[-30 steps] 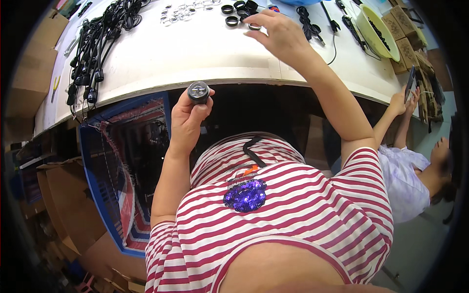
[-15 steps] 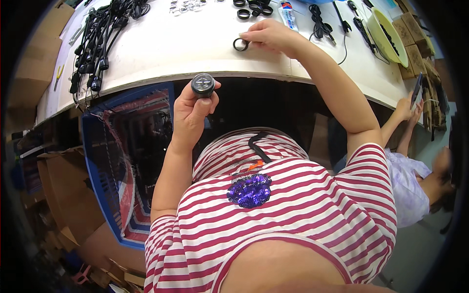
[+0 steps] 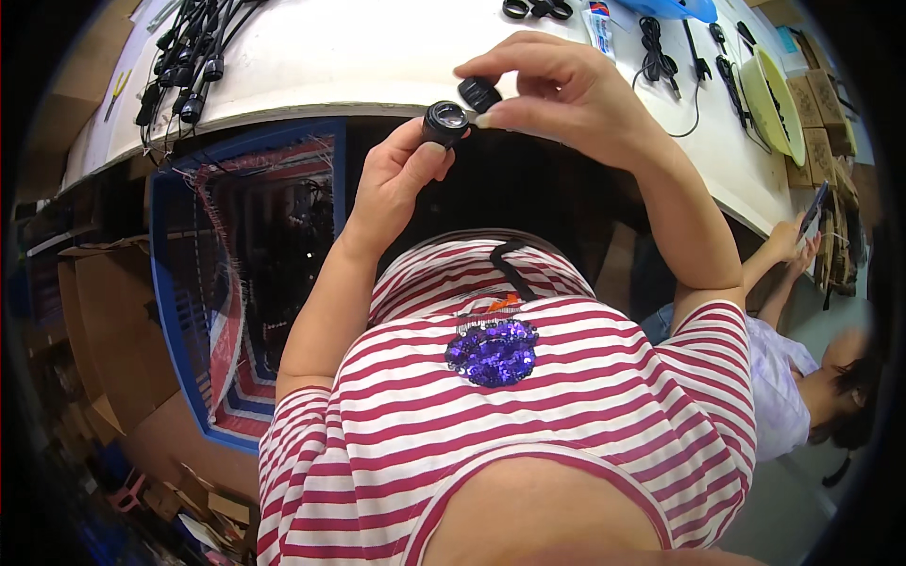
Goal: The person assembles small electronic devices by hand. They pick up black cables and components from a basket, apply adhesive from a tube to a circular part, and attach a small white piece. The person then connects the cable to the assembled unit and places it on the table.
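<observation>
My left hand [image 3: 398, 168] is closed around a small black cylinder with a clear lens [image 3: 445, 119] in its upper end, held upright just off the table's front edge. In my right hand [image 3: 578, 102], thumb and fingers pinch a black ring [image 3: 479, 93]. The ring is tilted, close beside the cylinder's lens end at its upper right; whether the two touch I cannot tell. More black rings [image 3: 540, 8] lie at the far side of the white table [image 3: 326, 57].
Black cables [image 3: 193, 71] hang over the table's left edge; a yellow-handled tool [image 3: 117, 94] lies farther left. At right are a white tube [image 3: 599, 28], coiled cable [image 3: 653, 57] and yellow basin [image 3: 763, 99]. A blue-framed crate [image 3: 175, 311] stands below. Another person [image 3: 783, 373] holds a phone.
My right hand has lifted the black ring off the table and brought it to the cylinder. My left hand has moved right and up. The view has shifted slightly.
</observation>
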Available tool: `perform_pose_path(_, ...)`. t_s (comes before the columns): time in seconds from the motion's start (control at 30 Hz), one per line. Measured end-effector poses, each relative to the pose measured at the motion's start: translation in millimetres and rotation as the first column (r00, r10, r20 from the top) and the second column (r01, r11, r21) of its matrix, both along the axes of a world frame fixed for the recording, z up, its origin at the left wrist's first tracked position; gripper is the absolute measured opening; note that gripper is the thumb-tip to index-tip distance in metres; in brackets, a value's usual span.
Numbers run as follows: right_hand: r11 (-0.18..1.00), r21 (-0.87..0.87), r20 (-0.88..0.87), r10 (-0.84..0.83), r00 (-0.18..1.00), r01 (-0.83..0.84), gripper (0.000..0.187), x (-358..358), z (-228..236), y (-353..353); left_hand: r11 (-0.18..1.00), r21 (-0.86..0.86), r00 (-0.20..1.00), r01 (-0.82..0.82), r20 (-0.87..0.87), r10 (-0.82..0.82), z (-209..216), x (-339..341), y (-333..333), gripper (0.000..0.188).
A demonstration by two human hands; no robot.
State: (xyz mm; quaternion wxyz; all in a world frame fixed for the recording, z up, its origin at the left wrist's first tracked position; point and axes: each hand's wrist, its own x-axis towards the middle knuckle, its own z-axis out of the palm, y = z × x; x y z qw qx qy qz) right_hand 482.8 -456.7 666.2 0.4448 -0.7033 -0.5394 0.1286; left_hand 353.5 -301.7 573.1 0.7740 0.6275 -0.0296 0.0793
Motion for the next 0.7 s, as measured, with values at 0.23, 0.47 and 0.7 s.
perform_pose_path(0.23, 0.996, -0.09, 0.185, 0.032, 0.982, -0.015, 0.033, -12.1, 1.1, 0.1, 0.998, 0.053, 1.0, 0.024, 0.0, -0.024, 1.7, -2.6, -0.8, 0.033)
perform_pose_path(0.47, 0.99, -0.107, 0.243, 0.112, 0.963, -0.088, 0.034, -11.2, 1.5, 3.4, 0.997, 0.05, 0.999, 0.05, -0.02, -0.049, 6.2, -8.2, -2.4, 0.032)
perform_pose_path(0.7, 0.961, -0.183, 0.289, -0.151, 0.945, 0.209, 0.024, -38.7, 11.4, -3.0, 0.978, 0.181, 0.993, -0.102, 0.07, 0.091, 15.6, -13.8, -16.7, 0.027)
